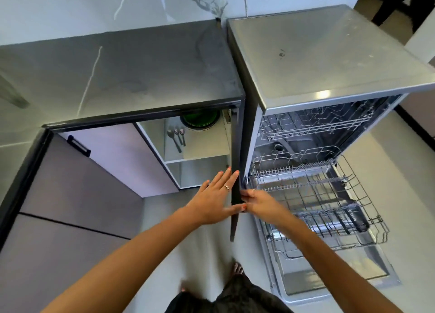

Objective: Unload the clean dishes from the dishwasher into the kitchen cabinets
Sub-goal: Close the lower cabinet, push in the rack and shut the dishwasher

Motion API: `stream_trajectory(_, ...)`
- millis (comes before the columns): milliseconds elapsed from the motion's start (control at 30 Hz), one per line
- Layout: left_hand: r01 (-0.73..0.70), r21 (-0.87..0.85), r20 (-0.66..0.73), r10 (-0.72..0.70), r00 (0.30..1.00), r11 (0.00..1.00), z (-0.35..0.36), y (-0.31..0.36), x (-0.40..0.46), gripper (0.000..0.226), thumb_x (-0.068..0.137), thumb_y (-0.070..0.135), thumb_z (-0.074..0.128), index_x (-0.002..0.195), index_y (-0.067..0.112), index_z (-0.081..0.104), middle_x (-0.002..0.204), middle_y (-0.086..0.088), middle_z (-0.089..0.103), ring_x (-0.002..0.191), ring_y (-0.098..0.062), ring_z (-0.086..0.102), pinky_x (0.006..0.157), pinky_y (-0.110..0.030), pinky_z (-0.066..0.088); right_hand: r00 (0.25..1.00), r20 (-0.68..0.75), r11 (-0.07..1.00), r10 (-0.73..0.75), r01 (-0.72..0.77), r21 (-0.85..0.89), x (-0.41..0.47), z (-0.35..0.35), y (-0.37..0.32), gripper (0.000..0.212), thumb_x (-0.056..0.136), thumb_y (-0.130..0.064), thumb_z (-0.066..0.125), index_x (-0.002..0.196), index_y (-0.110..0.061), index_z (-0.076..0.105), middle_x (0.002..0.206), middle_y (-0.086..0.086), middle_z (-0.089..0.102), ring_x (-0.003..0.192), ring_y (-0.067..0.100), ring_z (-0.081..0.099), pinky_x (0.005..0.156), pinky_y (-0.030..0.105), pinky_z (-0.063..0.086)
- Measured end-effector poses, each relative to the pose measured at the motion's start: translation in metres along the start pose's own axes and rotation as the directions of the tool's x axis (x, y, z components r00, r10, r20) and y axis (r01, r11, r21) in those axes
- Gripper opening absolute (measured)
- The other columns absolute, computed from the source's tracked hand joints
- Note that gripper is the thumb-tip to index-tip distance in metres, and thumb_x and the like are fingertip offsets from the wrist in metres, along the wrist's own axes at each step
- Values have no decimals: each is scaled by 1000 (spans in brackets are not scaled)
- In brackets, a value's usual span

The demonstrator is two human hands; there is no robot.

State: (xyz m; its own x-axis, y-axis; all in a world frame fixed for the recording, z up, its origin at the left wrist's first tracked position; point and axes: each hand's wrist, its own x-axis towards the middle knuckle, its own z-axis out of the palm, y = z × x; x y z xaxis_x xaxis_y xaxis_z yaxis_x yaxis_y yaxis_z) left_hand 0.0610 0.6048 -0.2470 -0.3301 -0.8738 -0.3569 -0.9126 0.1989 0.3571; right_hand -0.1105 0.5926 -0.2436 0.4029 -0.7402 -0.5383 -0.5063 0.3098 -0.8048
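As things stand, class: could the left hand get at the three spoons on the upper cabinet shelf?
Probably yes: the cabinet door stands open edge-on, the left hand lies flat on its inner side, and nothing blocks the spoons.

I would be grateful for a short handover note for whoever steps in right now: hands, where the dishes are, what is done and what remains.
Left hand: fingers straight, flat against the inner face of the open cabinet door.
Right hand: fingers curled round the door's edge from the other side.
Cabinet: a green dish and three spoons lie on the upper shelf.
Dishwasher: door down, lower rack pulled out, upper rack inside; no dishes visible in either.
Done: unloading looks finished.
Left: probably shut the cabinet door, push in the lower rack, close the dishwasher.
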Motion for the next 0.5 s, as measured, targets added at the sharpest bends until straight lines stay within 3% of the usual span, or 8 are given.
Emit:
stream_trajectory(133, 80, 27, -71, -78, 994, 996, -8, -34, -19, 78, 93, 53, 42, 151, 32, -6, 159, 10, -6, 147, -14, -4, 119, -43, 10, 994, 14, 991, -106, 107, -84, 40, 50, -3, 41, 89, -3, 47, 128, -8, 56, 126, 7, 62, 114, 21, 59, 103, 36, 45)
stream_trajectory(233, 158, 87, -97, -150, 984, 984, -21, -63, -31, 73, 96, 37, 43, 151, 32, -4, 160, 10, -2, 147, -15, -1, 119, -42, 12, 993, 30, 981, -111, 114, -158, 65, 81, -19, 33, 91, -9, 45, 118, -10, 63, 112, 9, 69, 97, 23, 64, 87, 34, 50)
stream_trajectory(300, 220, 161, -121, -202, 972, 962, -33, -82, -38, 70, 97, 33, 43, 151, 33, -2, 160, 9, -1, 148, -16, -1, 118, -44, 12, 994, 27, 973, -109, 112, -203, 82, 98, -36, 28, 93, -10, 44, 110, -8, 66, 100, 7, 69, 89, 28, 62, 73, 27, 44)
stream_trajectory(500, 386, 279, -212, -336, 918, 879, -78, -143, -32, 89, 90, 40, 57, 151, 28, -6, 159, 5, -12, 147, -19, -11, 116, -51, 4, 994, 69, 946, -82, 99, -307, 134, 127, -85, 26, 97, -13, 41, 107, 0, 62, 112, 20, 65, 105, 36, 58, 72, 27, 37)
